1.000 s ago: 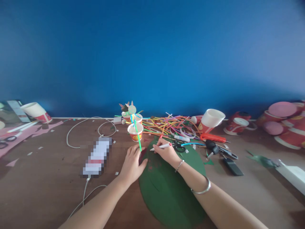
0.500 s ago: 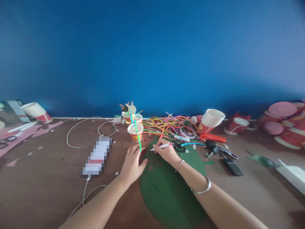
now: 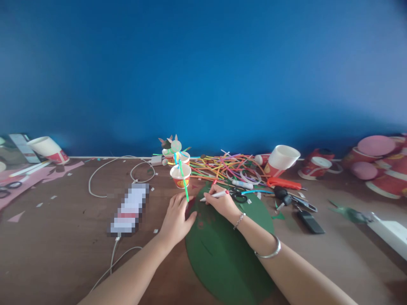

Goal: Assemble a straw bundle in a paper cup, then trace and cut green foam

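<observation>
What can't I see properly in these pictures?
All in the head view:
Phone: the screen is blurred into blocks.
Red scrap: partly hidden by the left grip.
Pen: the tip is too small to tell if it touches the green mat.
Far-right cups: cut off by the right edge.

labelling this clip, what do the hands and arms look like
The left hand and right hand are ungloved; no sleeves show. The right wrist wears a silvery chain bracelet, with a smooth silvery bangle farther up. No jewellery shows on the left.
</observation>
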Demonstrator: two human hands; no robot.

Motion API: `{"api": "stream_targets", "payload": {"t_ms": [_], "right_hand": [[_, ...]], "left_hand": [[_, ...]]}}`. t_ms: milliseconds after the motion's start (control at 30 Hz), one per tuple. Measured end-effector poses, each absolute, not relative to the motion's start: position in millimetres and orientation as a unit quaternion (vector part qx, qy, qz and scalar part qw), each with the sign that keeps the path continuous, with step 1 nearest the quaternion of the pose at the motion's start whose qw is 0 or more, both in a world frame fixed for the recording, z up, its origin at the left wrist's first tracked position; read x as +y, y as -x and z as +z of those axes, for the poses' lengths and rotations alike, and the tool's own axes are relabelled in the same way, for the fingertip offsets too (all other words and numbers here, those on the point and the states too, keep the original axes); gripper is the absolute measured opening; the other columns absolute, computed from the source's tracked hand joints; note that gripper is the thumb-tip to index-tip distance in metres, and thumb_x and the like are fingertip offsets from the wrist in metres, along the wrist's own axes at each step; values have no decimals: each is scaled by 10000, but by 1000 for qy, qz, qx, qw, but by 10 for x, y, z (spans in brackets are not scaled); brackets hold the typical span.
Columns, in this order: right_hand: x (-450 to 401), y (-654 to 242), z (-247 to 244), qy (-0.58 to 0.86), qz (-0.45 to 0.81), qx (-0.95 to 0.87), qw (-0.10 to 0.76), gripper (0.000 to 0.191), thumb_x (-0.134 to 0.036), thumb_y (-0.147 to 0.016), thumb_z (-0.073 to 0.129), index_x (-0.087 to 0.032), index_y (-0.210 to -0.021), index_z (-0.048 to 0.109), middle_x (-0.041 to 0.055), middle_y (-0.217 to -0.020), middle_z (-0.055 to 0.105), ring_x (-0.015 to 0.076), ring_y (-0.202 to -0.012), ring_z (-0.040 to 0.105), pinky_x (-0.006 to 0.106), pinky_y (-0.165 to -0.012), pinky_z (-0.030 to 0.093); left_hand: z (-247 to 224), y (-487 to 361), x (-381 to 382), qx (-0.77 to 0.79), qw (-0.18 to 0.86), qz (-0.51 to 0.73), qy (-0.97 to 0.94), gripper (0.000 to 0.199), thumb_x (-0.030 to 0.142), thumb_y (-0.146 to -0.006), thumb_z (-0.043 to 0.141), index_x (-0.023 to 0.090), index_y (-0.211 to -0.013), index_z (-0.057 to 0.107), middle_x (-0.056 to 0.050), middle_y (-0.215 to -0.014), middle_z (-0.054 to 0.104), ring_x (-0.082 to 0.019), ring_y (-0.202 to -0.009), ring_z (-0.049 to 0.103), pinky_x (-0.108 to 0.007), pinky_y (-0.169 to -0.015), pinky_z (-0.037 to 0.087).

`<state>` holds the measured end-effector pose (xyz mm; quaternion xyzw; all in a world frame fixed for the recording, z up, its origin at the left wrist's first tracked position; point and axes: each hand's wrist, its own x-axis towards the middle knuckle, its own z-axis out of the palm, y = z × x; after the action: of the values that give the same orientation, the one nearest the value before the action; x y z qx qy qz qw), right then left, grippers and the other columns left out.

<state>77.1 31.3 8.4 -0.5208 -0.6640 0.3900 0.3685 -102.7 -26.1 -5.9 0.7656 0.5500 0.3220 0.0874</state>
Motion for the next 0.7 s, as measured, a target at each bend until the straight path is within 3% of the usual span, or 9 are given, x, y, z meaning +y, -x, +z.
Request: {"api": "stream_targets", "payload": {"t_ms": [700], "right_hand": [[311,-758,102,518,396,-663,369,205,-290,-725,583,-218,-574,464,-2,-539,647,161,-545,618,242,-496,419]], "left_hand": [[-55,1028,-259,548,89,321,-767,381,203,-775,591,206,-1150,525,-96,-1184,522,-282,-1141,437,-482,-961,404]]}}
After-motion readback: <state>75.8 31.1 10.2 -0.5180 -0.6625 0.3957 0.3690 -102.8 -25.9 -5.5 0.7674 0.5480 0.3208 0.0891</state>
